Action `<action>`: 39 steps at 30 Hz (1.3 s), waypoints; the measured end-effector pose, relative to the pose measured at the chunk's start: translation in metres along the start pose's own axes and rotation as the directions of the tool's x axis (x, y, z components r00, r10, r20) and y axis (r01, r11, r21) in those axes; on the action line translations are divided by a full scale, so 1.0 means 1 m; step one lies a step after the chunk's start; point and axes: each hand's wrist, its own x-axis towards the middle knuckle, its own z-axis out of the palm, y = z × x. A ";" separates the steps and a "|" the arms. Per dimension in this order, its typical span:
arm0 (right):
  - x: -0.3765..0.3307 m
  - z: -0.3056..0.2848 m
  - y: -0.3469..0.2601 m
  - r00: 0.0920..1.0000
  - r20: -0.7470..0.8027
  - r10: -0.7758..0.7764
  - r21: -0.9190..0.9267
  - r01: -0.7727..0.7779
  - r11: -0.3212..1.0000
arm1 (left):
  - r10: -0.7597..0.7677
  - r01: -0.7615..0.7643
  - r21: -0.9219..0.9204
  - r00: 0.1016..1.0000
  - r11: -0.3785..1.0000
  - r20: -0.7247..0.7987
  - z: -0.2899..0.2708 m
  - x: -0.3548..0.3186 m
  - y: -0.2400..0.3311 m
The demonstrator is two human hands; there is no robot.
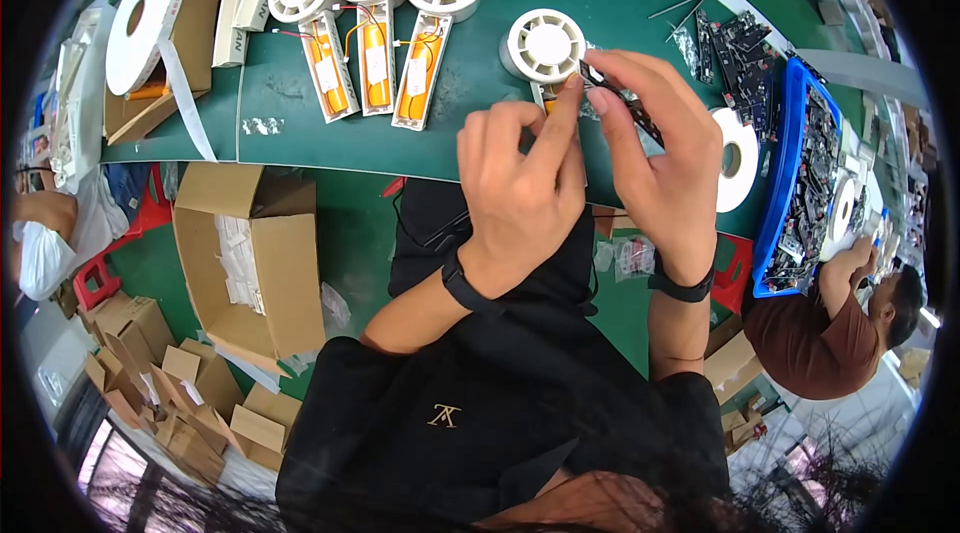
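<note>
A white handheld fan (546,45) lies on the green table in front of me, its round head pointing away and its handle mostly hidden by my hands. My right hand (662,148) pinches a narrow black circuit board (642,116) between thumb and fingers, just right of the fan head. Close beside it, my left hand (522,173) is closed over the fan's handle. Its index fingertip meets the near end of the board, and what it pinches there is too small to make out.
Left of my hands lie several white fans (412,83) with orange batteries in opened handles. A large tape roll (147,21) stands in a carton. On the right are loose black boards (745,58), a white roll (738,161) and a blue bin (778,223). A co-worker (825,338) sits beyond.
</note>
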 end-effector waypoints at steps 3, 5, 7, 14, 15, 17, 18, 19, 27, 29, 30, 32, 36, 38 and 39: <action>0.007 0.002 0.002 0.976 0.077 0.203 0.196 -0.215 0.957 | 0.010 -0.009 0.056 1.000 0.998 -0.021 0.006 0.004 0.004; 0.009 0.003 0.007 0.924 0.131 0.358 0.355 -0.381 0.854 | 0.052 -0.051 0.043 0.999 0.998 -0.018 0.005 0.011 0.007; 0.008 0.003 0.012 0.889 0.167 0.428 0.423 -0.456 0.783 | 0.072 -0.072 0.033 0.997 0.997 -0.017 0.007 0.013 0.006; -0.009 0.002 0.017 0.777 0.250 0.578 0.612 -0.589 0.528 | 0.035 -0.052 -0.218 0.996 0.975 -0.081 0.006 0.010 -0.004; -0.014 0.003 0.017 0.774 0.246 0.583 0.610 -0.592 0.527 | 0.036 -0.052 -0.224 0.996 0.973 -0.077 0.005 0.010 -0.009; -0.028 0.009 0.020 0.790 0.235 0.567 0.684 -0.549 0.481 | 0.055 -0.070 -0.288 0.997 0.955 -0.062 0.004 0.008 -0.020; -0.034 0.012 0.021 0.797 0.228 0.559 0.719 -0.525 0.456 | 0.064 -0.078 -0.319 0.996 0.945 -0.055 0.005 0.008 -0.023; -0.038 0.014 0.021 0.794 0.228 0.563 0.716 -0.529 0.456 | 0.061 -0.075 -0.324 0.997 0.943 -0.052 0.005 0.008 -0.023; -0.052 0.024 0.027 0.808 0.165 0.566 0.773 -0.462 0.434 | -0.118 0.139 -0.469 0.990 0.872 0.073 0.000 0.013 -0.016; -0.052 0.027 0.030 0.805 0.173 0.567 0.784 -0.461 0.415 | -0.104 0.124 -0.467 0.992 0.875 0.069 0.002 0.012 -0.017; -0.052 0.028 0.031 0.804 0.177 0.568 0.789 -0.461 0.406 | -0.097 0.117 -0.467 0.993 0.877 0.067 0.003 0.012 -0.018; -0.051 0.028 0.030 0.817 0.161 0.554 0.797 -0.438 0.415 | -0.067 0.083 -0.460 0.996 0.884 0.051 0.006 0.011 -0.021; -0.051 0.030 0.030 0.849 0.115 0.516 0.823 -0.372 0.429 | -0.001 0.011 -0.435 1.000 0.901 0.022 0.006 0.012 -0.022; -0.053 0.032 0.034 0.863 0.085 0.499 0.835 -0.335 0.437 | 0.007 0.004 -0.426 1.000 0.905 0.024 0.003 0.013 -0.020; -0.054 0.033 0.036 0.862 0.089 0.498 0.834 -0.338 0.436 | 0.003 0.007 -0.425 1.000 0.905 0.024 0.003 0.013 -0.020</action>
